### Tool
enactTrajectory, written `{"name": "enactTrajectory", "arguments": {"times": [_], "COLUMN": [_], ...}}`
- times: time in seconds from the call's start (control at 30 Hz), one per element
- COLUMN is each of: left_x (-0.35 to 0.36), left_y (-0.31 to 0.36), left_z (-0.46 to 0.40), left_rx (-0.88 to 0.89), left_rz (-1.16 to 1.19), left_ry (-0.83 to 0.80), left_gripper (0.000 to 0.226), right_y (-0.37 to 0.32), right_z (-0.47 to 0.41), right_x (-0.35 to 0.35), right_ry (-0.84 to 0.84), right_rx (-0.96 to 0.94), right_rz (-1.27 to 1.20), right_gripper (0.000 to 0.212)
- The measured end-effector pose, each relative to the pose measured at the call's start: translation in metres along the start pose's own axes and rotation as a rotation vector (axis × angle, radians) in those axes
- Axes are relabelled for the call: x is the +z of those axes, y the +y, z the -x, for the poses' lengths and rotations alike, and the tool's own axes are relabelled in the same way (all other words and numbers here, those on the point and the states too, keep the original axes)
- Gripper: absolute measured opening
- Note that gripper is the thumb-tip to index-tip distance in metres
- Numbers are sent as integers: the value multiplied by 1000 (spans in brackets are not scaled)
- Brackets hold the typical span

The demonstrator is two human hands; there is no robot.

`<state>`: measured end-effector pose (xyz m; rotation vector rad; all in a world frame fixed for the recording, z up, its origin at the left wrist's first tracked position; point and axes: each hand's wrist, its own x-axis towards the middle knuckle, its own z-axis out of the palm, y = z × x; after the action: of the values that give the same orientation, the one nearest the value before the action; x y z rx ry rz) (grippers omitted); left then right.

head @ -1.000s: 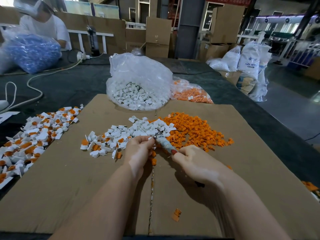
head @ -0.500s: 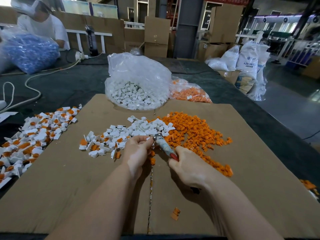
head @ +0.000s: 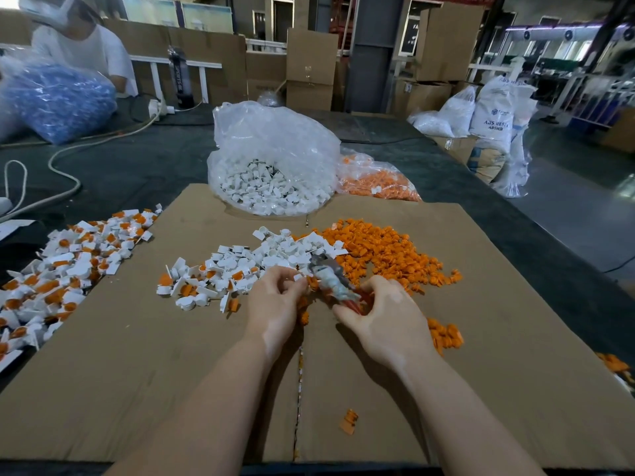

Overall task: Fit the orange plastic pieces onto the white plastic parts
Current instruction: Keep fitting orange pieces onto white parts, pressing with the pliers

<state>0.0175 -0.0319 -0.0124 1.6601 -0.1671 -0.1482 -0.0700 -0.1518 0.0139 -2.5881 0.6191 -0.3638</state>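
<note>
Left hand (head: 275,304): fingers curled, pinching a small white part at the fingertips, just beside the tip of the tool.

Right hand (head: 385,321): fingers curled round the red grip of a small hand tool (head: 331,281), its greyish, blurred shaft slanting up and away toward the left hand. What kind of tool it was could not be told.

White plastic parts (head: 275,255): loose heap directly beyond the left hand, trailing off to that hand's left; several there already carried orange inserts.

Orange plastic pieces (head: 385,249): loose heap directly beyond the right hand, touching the white heap; a smaller cluster lay just right of the right wrist, and one stray piece (head: 348,420) lay between the forearms, nearer the person.

Assembled white-and-orange parts (head: 65,269): broad pile well to the left of the left hand, spilling off the cardboard onto the dark bench (head: 137,166).

Cardboard sheet (head: 137,372): flat under both hands and both heaps, a seam running between the forearms.

Clear bag of white parts (head: 271,166): open-topped, beyond the heaps. Clear bag of orange pieces (head: 378,182): just right of it, touching.

Bag of blue items (head: 58,97): far left, beside a seated person in white (head: 89,46).
</note>
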Motion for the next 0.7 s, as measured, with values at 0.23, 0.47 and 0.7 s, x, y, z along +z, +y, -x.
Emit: {"name": "enactTrajectory", "arguments": {"times": [0.23, 0.47, 0.7], "left_x": [2, 1, 1], "left_y": [-5, -8, -5], "left_z": [3, 2, 4], "left_rx": [98, 153, 226], "left_rz": [-231, -279, -308], "left_ry": [-16, -15, -53], "left_gripper": [14, 22, 23], "right_y": [24, 23, 0], "right_z": [-12, -11, -4], "right_x": [8, 13, 29], "right_ry": [155, 175, 350], "right_rx": [-1, 1, -458], "right_rz": [355, 554, 3], "right_gripper": [62, 73, 25]}}
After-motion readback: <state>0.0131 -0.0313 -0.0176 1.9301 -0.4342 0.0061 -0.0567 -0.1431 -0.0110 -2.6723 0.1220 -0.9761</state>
